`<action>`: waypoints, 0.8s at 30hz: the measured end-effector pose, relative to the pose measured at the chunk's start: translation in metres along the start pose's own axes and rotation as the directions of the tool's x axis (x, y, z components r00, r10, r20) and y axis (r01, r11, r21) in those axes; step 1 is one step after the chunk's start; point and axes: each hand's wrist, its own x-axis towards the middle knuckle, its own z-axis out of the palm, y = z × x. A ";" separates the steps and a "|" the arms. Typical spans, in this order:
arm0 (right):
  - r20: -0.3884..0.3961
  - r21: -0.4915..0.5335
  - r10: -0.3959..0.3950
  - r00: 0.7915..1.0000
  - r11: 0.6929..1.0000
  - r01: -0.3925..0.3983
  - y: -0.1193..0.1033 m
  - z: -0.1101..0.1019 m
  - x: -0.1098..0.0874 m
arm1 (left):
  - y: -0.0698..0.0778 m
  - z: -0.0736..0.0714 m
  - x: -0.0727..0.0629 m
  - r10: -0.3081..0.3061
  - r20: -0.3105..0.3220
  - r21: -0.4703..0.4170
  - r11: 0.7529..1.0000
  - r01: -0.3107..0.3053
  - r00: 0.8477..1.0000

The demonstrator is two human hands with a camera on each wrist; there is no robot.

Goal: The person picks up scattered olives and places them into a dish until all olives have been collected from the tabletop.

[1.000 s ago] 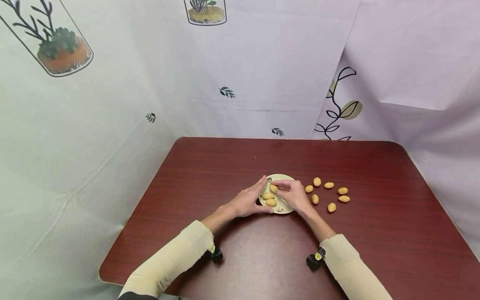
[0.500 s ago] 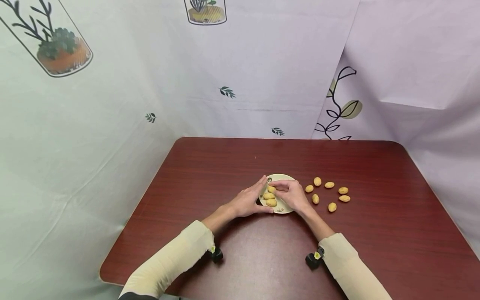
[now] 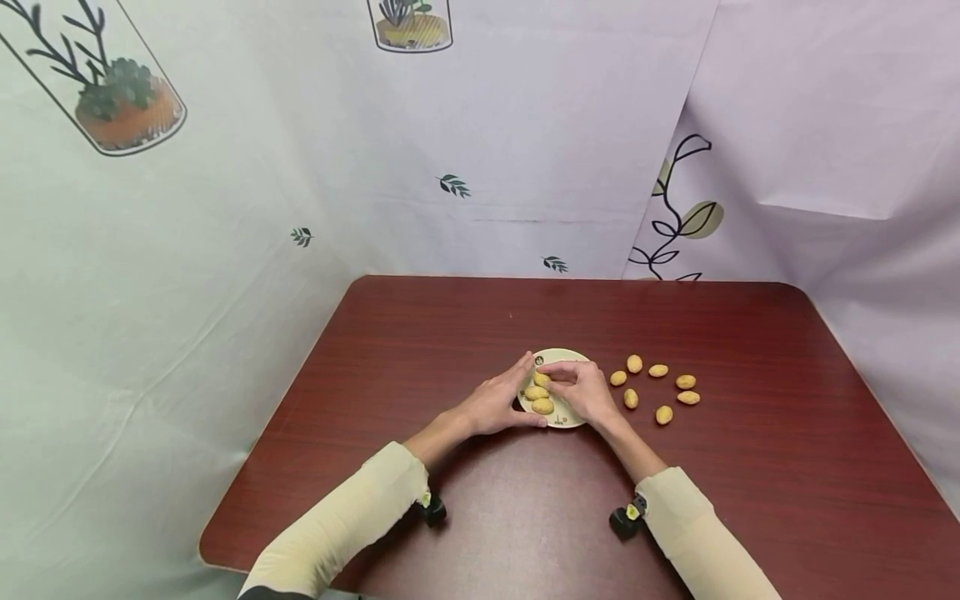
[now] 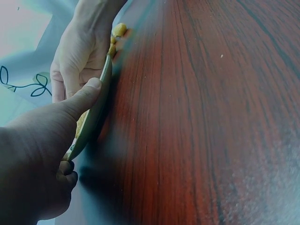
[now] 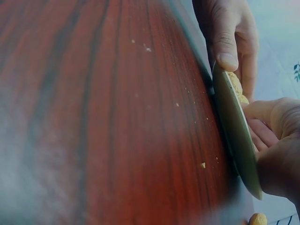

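Observation:
A small round cream plate (image 3: 566,410) with printed marks sits on the table. My left hand (image 3: 491,402) grips its left side, thumb on the rim (image 4: 105,77) and other fingers curled at the far edge. Over the plate, my right hand (image 3: 588,390) pinches a yellow oval piece (image 3: 542,379) with a nut-like look, its thumb and fingers partly hiding it. Two similar pieces, one a lower yellow oval piece (image 3: 542,406), lie in front of it on the plate. In the right wrist view, rough-surfaced yellow pieces (image 5: 234,83) show behind the rim near my left thumb.
Several more yellow oval pieces (image 3: 658,371) lie scattered on the table right of the plate. The dark red wooden table (image 3: 420,333) bears small pale crumbs (image 5: 147,48). A patterned white cloth (image 3: 525,150) hangs behind and at both sides.
My right hand has shifted the pinched yellow oval piece slightly left, closer to the left hand and the other pieces. The left hand stays at the plate's edge.

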 end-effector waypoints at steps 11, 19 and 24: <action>-0.037 -0.030 -0.012 0.999 0.999 0.011 0.000 0.001 0.000 | -0.001 0.000 0.000 0.011 -0.001 0.000 1.000 -0.011 1.000; -0.064 -0.050 -0.021 0.998 0.999 0.018 0.000 0.003 0.000 | -0.001 0.000 0.000 0.011 0.003 0.007 1.000 -0.011 1.000; -0.069 -0.036 -0.024 0.997 0.999 0.022 0.000 0.004 -0.001 | -0.001 0.000 0.000 0.006 0.005 0.007 1.000 -0.006 1.000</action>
